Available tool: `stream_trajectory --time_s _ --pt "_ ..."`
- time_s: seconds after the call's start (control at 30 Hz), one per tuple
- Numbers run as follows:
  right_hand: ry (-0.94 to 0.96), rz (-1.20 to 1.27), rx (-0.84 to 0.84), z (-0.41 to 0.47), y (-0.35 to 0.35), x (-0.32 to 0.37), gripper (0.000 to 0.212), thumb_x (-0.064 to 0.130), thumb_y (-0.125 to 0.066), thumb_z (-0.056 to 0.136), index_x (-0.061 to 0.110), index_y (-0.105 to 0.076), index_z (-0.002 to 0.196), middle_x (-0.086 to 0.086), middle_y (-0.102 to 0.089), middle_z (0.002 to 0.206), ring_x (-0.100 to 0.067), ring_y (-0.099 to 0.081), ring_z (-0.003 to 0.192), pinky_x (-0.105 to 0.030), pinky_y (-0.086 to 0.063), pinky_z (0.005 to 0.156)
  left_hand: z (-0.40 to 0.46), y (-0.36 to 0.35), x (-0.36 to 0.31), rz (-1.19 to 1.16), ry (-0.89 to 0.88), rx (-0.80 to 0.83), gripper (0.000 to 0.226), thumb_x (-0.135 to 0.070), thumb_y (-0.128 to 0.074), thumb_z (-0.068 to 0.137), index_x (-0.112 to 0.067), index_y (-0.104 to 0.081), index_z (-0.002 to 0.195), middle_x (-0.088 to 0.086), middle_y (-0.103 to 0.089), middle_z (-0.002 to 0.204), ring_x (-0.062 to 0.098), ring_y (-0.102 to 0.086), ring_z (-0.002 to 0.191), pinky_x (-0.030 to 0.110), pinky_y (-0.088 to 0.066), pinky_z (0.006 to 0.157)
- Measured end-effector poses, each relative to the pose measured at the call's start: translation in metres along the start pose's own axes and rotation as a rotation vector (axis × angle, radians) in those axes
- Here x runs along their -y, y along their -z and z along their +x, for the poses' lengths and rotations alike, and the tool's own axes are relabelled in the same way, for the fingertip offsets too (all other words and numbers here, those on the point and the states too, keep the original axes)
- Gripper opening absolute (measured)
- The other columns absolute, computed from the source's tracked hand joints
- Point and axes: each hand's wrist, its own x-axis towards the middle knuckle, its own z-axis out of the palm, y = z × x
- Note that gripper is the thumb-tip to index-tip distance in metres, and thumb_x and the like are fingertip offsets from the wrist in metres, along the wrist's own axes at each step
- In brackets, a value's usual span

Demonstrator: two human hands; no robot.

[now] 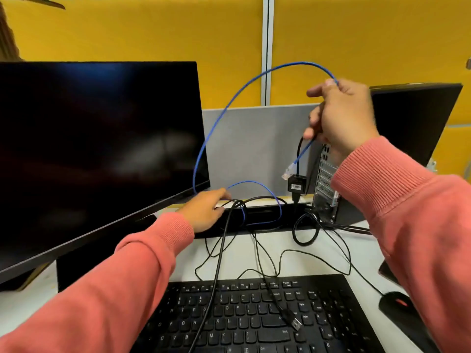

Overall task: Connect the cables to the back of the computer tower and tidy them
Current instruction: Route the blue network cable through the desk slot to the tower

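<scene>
My right hand (341, 115) is raised in front of the computer tower (413, 118) and grips a blue network cable (219, 118) together with a black cable ending in a small black adapter (297, 185). The blue cable's clear plug (287, 171) dangles below my fist, near the tower's back panel (325, 184). The blue cable arcs up and left, then drops behind the monitor's corner. My left hand (206, 210) reaches to the desk's back edge and rests on a bunch of black cables (235, 203). A loose USB plug (295, 323) lies on the keyboard.
A large dark monitor (96, 149) fills the left. A black keyboard (254, 317) lies at the front with thin black cables across it. A black mouse (397, 305) sits at the right. A grey panel (254, 146) and yellow partitions stand behind the desk.
</scene>
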Motion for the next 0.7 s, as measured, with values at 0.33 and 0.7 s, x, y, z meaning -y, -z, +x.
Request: stream_trajectory --time_s 0.33,0.7 --pt "-0.151 0.326 -0.136 0.001 -0.006 -0.033 0.032 0.023 -0.028 0.108 0.015 -0.055 0.123 -0.007 -0.066 0.06 -0.028 -0.075 0.062 -0.022 -0.048 0.043 -0.01 -0.022 0.031 0.227 -0.052 -0.236 0.038 -0.016 -0.054 0.098 -0.022 -0.059 0.136 -0.001 -0.065 0.121 0.026 -0.06 0.114 0.041 -0.047 0.097" --pt "-0.146 0.137 -0.16 -0.016 0.014 -0.081 0.032 0.028 -0.027 0.107 0.023 -0.056 0.118 -0.004 -0.062 0.067 -0.022 -0.064 0.048 -0.019 -0.038 0.036 -0.004 0.015 -0.008 -0.322 0.089 -0.483 0.035 -0.03 -0.069 0.095 -0.009 -0.05 0.074 -0.002 -0.046 0.063 0.012 -0.038 0.058 0.025 -0.036 0.059"
